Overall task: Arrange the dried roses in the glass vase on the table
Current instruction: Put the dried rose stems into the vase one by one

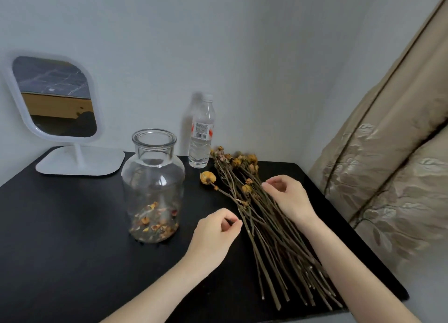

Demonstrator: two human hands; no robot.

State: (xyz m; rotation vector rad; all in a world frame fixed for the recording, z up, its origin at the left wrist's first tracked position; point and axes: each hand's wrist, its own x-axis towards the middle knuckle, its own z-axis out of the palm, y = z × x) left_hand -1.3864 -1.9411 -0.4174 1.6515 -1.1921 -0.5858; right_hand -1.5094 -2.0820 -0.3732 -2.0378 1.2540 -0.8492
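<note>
A clear glass vase [152, 177] stands upright on the black table [60, 238], with loose dried petals in its bottom. To its right lies a bundle of dried roses [266, 225], yellow heads toward the wall, bare stems toward me. My left hand [214, 235] hovers at the bundle's left edge, fingers curled, thumb and forefinger pinched at a stem; whether it grips it I cannot tell. Over the middle of the stems my right hand [288, 196] rests with fingers loosely bent and nothing clearly held.
A white-framed stand mirror [55, 99] is at the back left. A plastic water bottle [201, 133] stands by the wall behind the roses. A beige patterned curtain [388, 165] hangs close to the table's right edge.
</note>
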